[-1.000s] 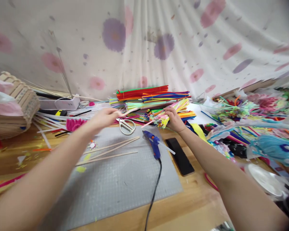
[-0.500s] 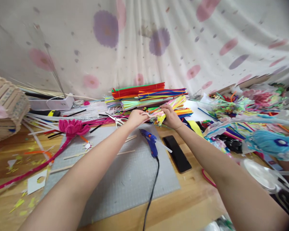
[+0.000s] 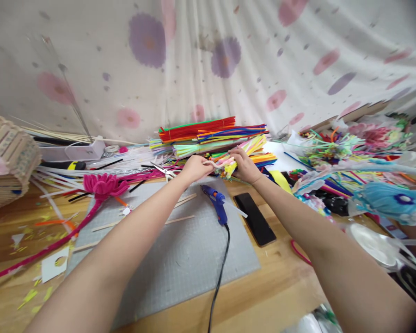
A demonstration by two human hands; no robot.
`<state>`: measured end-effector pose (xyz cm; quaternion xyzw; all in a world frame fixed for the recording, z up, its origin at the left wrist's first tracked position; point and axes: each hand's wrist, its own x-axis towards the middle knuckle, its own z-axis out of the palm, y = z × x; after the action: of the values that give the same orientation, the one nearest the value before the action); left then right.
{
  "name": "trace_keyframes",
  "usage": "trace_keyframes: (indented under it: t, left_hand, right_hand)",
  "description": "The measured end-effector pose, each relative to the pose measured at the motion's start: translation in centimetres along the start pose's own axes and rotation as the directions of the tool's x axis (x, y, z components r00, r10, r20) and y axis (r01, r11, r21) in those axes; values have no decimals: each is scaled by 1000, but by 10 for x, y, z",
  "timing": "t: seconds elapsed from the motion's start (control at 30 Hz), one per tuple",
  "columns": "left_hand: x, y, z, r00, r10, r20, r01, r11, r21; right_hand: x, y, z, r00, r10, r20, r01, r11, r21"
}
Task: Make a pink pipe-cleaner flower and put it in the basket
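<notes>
Both my hands reach to the bundles of pipe cleaners at the back of the table. My left hand (image 3: 197, 169) is closed, pinching the end of a pale pipe cleaner (image 3: 210, 163). My right hand (image 3: 244, 165) is wrapped over a bundle of yellow, pink and white pipe cleaners (image 3: 251, 147), whose ends poke out between my hands. Some of its fingers are hidden by the bundle. Behind lie red pipe cleaners (image 3: 197, 132) and blue and yellow ones. Scissors (image 3: 165, 172) rest just left of my left hand.
A blue glue gun (image 3: 215, 203) lies on the grey cutting mat (image 3: 180, 263), its cord running to the front edge. To its right is a black phone (image 3: 254, 219). A magenta pipe-cleaner flower (image 3: 104, 185) lies left, and a blue flower (image 3: 391, 203) lies right among clutter.
My hands stay at the bundle with almost the same grip. The whole view has shifted slightly, and the bundle's ends sit a little differently between my hands.
</notes>
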<state>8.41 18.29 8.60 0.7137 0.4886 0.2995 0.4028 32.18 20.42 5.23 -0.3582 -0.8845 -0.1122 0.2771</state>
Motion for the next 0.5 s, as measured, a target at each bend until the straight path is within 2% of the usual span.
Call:
trace_keyframes:
  t: [0.23,0.3,0.37,0.43,0.5]
  left_hand:
    - [6,1,7,997,-42,-67,43,999,2]
    - [5,-1,2,996,-60,-69,59,998,-13]
    - [-2,-6,-15,996,-63,-59,60,997,-43]
    - [-17,-13,-43,998,-61,-20,59,995,-83]
    - [-38,-21,-75,993,-110,39,114,988,-109]
  right_hand:
    - [0,0,0,999,-36,4,36,999,-31]
    - [1,0,-1,999,-42,3,42,999,-30]
    - [1,0,-2,999,-37,2,37,999,-20]
    - [1,0,-2,999,-41,1,41,999,-22]
    - [2,0,-2,998,-67,-11,66,997,-37]
